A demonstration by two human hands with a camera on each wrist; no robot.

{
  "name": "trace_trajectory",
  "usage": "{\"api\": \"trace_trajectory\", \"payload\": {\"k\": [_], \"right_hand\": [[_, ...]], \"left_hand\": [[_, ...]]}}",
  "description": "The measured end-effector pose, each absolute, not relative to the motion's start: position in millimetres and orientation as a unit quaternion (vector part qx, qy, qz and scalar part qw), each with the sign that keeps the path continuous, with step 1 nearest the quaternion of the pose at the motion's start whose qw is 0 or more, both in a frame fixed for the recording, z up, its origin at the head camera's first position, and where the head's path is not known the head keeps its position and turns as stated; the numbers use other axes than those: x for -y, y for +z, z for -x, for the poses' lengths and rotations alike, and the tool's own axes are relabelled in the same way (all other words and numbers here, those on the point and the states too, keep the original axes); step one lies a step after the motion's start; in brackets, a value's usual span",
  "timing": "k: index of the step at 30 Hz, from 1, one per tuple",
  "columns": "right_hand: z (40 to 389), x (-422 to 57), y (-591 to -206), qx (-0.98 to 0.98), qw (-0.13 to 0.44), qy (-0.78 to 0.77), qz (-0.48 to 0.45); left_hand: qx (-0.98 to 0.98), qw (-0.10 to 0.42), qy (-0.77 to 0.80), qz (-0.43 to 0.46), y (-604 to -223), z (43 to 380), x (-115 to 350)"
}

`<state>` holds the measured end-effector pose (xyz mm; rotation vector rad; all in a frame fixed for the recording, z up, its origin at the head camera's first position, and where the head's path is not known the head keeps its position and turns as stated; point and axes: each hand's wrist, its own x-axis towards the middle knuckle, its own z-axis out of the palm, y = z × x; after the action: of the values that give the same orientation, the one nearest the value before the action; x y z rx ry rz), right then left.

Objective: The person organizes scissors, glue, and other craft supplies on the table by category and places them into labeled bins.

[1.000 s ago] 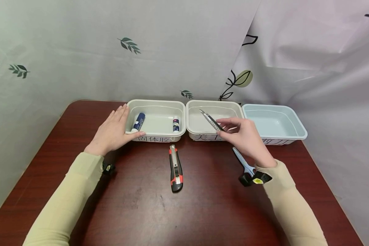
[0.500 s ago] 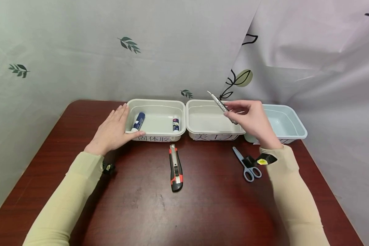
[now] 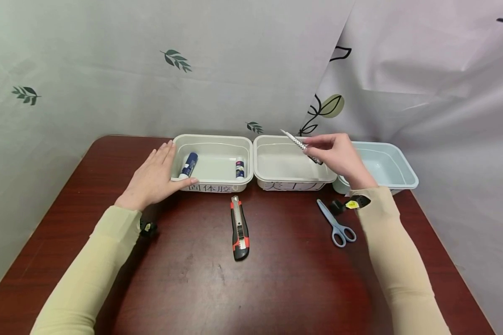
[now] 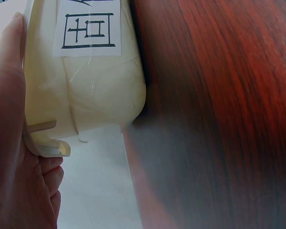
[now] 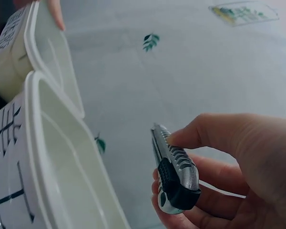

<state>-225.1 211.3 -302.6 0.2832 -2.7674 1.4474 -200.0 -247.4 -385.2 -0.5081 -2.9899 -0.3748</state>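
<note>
My right hand [image 3: 335, 156] pinches a silver-and-black box cutter [image 5: 174, 164] between thumb and fingers, above the right part of the middle white bin [image 3: 293, 180]. Its tip points up and to the left in the head view. My left hand [image 3: 151, 179] rests with straight fingers along the left end of the left white bin [image 3: 218, 183], the thumb over its front rim. Inside that bin lie two blue-and-white glue sticks, a larger one [image 3: 189, 164] at the left and a smaller one [image 3: 240, 168] at the right.
A red-and-black box cutter [image 3: 240, 230] lies on the dark red table [image 3: 184, 288] before the bins. Blue-grey scissors [image 3: 335, 223] lie under the right wrist's side. A light blue bin [image 3: 387, 170] stands at the right, partly behind the right hand. A patterned sheet [image 3: 218, 70] hangs behind.
My right hand has risen and moved right with the silver-and-black box cutter, then dipped slightly back to the left. The scissors' handles have come into view. The left hand has stayed put.
</note>
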Motion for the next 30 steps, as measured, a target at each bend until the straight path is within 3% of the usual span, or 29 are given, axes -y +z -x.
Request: {"api": "trace_trajectory", "payload": {"k": [16, 22, 30], "right_hand": [[263.9, -208.1, -330.3, 0.895, -0.092, 0.433, -0.045], [267.2, -208.1, -326.6, 0.892, -0.09, 0.444, 0.001], [262.9, -207.6, -327.9, 0.901, -0.078, 0.426, -0.021]], "left_hand": [[0.977, 0.039, -0.124, 0.169, -383.6, 200.3, 247.1], [0.977, 0.039, -0.125, 0.168, -383.6, 200.2, 246.5], [0.977, 0.041, -0.124, 0.168, -383.9, 200.3, 246.5]]}}
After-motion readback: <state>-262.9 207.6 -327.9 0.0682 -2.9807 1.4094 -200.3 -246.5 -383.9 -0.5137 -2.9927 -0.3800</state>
